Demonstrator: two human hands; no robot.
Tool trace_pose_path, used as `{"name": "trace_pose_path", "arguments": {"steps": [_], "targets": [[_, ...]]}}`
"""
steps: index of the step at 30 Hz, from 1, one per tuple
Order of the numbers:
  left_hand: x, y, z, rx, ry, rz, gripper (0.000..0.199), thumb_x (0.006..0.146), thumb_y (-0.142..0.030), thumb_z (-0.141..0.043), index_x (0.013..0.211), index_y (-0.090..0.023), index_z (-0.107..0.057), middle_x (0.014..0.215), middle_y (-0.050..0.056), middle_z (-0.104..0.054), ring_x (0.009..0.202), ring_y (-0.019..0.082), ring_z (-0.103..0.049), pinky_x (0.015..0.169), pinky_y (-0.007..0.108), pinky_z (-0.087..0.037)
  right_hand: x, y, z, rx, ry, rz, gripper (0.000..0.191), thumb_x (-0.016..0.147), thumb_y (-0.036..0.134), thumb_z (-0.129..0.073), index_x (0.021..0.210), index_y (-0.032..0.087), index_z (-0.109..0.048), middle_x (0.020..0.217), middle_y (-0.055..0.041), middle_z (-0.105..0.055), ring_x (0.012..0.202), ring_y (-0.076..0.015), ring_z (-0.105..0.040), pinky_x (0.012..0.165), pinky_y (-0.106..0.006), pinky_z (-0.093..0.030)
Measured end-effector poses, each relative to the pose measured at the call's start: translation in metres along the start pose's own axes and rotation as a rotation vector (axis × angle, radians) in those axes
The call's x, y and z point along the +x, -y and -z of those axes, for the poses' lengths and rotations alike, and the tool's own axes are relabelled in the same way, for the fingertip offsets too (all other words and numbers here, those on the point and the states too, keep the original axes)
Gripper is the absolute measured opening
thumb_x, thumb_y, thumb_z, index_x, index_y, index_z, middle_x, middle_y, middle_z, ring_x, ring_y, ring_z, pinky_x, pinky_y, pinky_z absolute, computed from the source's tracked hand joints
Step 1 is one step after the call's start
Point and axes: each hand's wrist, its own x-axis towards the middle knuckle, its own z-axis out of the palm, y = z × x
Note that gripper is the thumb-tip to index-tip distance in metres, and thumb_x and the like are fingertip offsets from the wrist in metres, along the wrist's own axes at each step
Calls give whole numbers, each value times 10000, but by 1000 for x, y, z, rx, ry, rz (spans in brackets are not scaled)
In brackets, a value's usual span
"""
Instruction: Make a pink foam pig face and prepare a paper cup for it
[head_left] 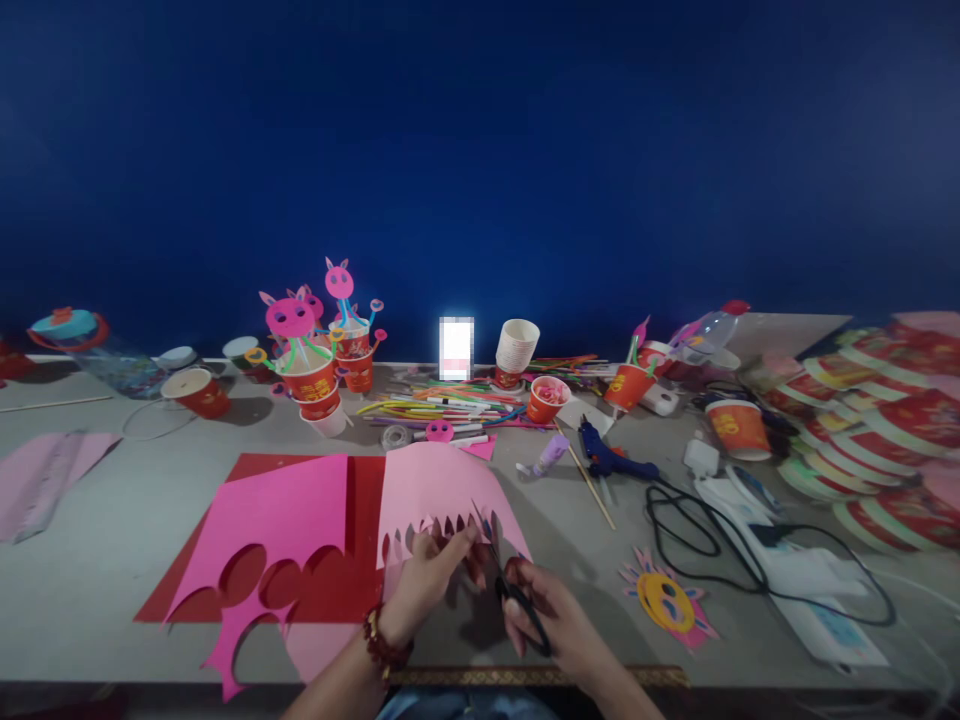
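Observation:
My right hand is closed around the black handles of a pair of scissors. The blades point up and away, slightly apart, beside my left thumb. My left hand, wearing a dark red bead bracelet, pinches a small piece of pink paper close to the blades; the fingers hide most of it. Just beyond lies a light pink sheet with pointed notches along its near edge. To the left, a bright pink sheet with round cut-outs rests on a red sheet.
Pink paper figures stand in red cups at the back left. Colourful pipe cleaners lie at the back centre. On the right are a blue glue gun, its black cord, a yellow and pink paper face and stacked cups.

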Motion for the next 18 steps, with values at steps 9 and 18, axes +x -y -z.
{"name": "trace_pose_path", "arguments": {"steps": [9,18], "targets": [[5,13,1,-25,-6,-3,493,866,-567,-546,611,-176,-705,493,41,-646,473,136,-586,514,230,-432,-1,0,1,7,-21,-15,573,683,721,-690,763,213,-440,507,89,-482,403,-68,-428,449,-204,-334],[7,18,1,-6,-44,9,475,847,-571,-561,579,-204,-698,467,41,-640,444,142,-574,500,244,-442,1,1,4,-57,-9,-24,570,677,725,-681,705,223,-414,489,90,-470,403,-73,-430,436,-204,-326]]}}
